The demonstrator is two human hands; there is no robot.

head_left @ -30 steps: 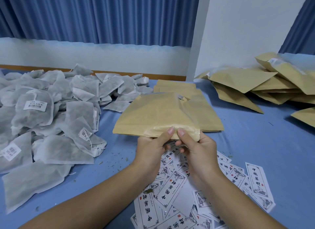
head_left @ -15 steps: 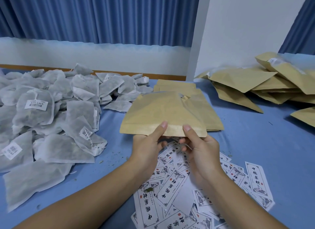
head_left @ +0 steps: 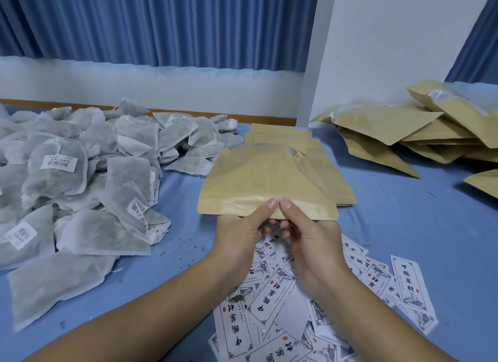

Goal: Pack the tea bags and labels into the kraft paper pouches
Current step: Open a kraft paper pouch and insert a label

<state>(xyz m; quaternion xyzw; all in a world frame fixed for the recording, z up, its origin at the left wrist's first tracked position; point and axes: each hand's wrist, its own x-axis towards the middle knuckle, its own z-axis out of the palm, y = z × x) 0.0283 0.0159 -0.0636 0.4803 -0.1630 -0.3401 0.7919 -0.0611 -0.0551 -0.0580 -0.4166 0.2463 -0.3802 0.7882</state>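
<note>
Kraft pouch held flat, its body reaching away from the hands, above the labels. Left grip and right grip both clamped on its near edge, thumbs side by side on top. Likely step: opening the mouth. Rub thumbs against the fingers beneath to part the 2 layers without creasing. Tea bags piled well left.
</note>
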